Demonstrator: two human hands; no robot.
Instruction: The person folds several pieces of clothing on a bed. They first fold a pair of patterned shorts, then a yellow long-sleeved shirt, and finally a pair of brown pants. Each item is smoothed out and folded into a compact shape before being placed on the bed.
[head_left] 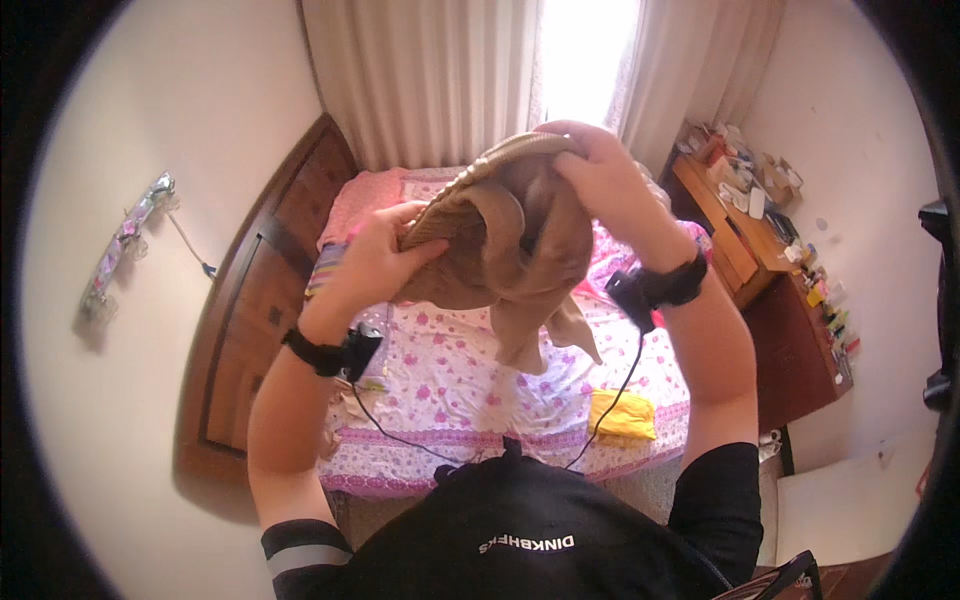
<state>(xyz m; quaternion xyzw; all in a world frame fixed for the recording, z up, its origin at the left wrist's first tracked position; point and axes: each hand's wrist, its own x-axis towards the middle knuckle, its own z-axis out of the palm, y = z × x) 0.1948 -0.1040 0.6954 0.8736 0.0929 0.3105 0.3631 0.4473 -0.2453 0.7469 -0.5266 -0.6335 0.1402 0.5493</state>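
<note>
A tan-brown garment (540,245) with a ribbed band hangs in the air over the bed. Its band is stretched between my two hands, and the opening faces me; which kind of garment it is I cannot tell. My left hand (385,255) pinches the band at its left end, thumb on the near side. At the upper right end, my right hand (590,160) grips the band, its fingers partly behind the cloth. The lower part of the garment dangles in loose folds, ending in two flaps. Black straps with small devices and cables sit on both wrists.
Below lies a bed with a pink flowered sheet (450,380). A folded yellow cloth (622,415) rests at its near right, and a pink blanket (365,205) at its far left. The wooden headboard (260,300) stands left; a cluttered wooden desk (725,225) stands right.
</note>
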